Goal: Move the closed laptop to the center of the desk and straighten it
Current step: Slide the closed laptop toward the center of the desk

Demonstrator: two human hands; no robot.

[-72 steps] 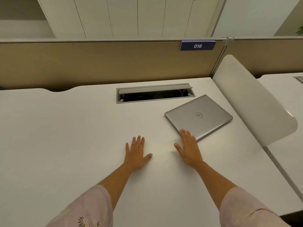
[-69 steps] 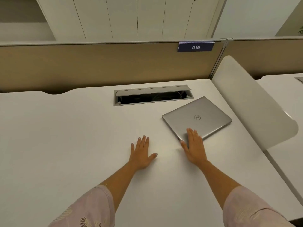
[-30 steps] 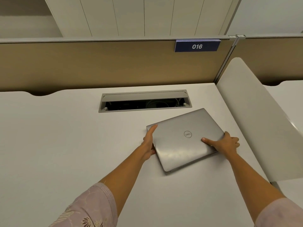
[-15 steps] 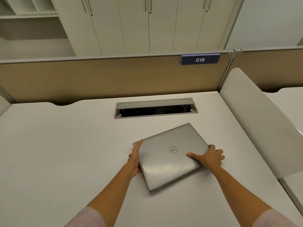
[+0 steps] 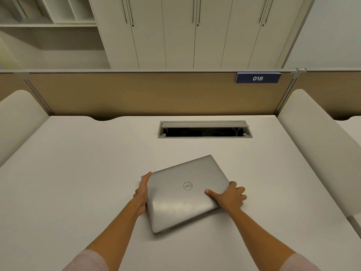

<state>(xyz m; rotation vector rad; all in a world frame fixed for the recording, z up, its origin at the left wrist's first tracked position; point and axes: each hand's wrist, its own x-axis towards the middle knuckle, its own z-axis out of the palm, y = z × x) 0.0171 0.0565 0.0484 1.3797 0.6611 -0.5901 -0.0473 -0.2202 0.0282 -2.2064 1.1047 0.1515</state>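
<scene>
silver laptop [image 5: 183, 194], white desk [image 5: 78, 173], tan partition [image 5: 136, 92]

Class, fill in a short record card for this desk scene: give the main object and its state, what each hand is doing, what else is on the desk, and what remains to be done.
object: closed silver laptop, lying skewed on the desk
left hand: left hand grips the laptop's left edge
right hand: right hand grips its right edge, thumb on the lid
desk feature: open cable tray behind the laptop
label: sign reading 016 on the partition
remaining: turn the laptop square to the desk
</scene>
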